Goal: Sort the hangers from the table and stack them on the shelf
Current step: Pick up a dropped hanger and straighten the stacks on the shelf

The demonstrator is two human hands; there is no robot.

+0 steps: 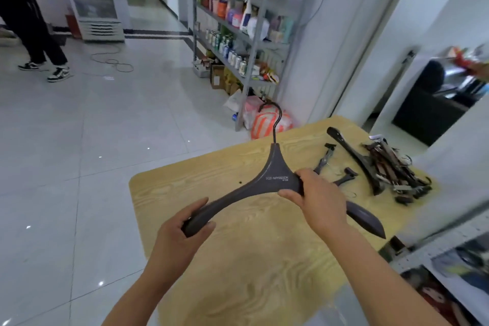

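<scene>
I hold a wide dark grey hanger (275, 169) with a black metal hook above the light wooden table (211, 174). My left hand (182, 230) grips its left arm near the tip. My right hand (315, 193) grips the right arm just beside the centre. The hanger's right tip sticks out past my right wrist. A pile of several dark brown hangers and clip hangers (391, 169) lies at the table's far right. A grey metal shelf (447, 243) edge shows at the right, below the table end.
A tall metal rack (251, 34) full of bottles and cans stands beyond the table, with bags on the floor at its foot. A person in black trousers (34, 34) stands at the far left on the tiled floor. A cable lies on the floor there.
</scene>
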